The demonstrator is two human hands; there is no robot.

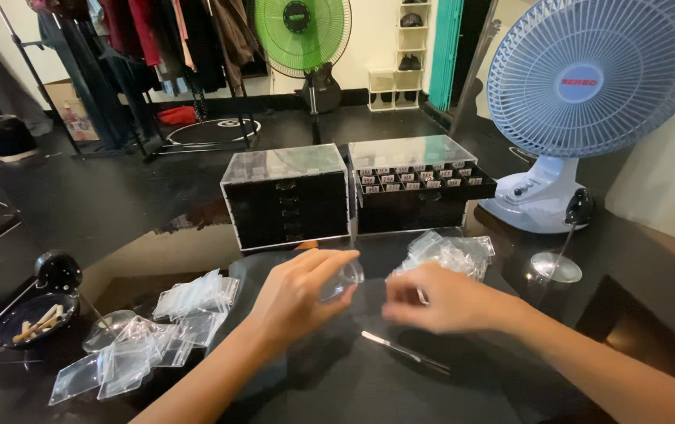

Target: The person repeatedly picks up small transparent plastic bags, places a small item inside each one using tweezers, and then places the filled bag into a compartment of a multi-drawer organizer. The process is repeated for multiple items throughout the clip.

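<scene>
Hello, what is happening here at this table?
A person works at a dark table with bare hands. The left hand holds a small clear round dish. The right hand is close beside it, fingers pinched together; what they pinch is too blurred to tell. Metal tweezers lie on the table below the hands. Small clear zip bags lie in a heap at the left, and two black drawer boxes stand behind, one with a drawer pulled out.

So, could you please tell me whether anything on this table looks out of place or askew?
Only small things: the right-hand drawer box has its top drawer pulled out, and the small clear bags at the left lie in a loose, scattered heap. Nothing looks spilled or damaged.
</scene>
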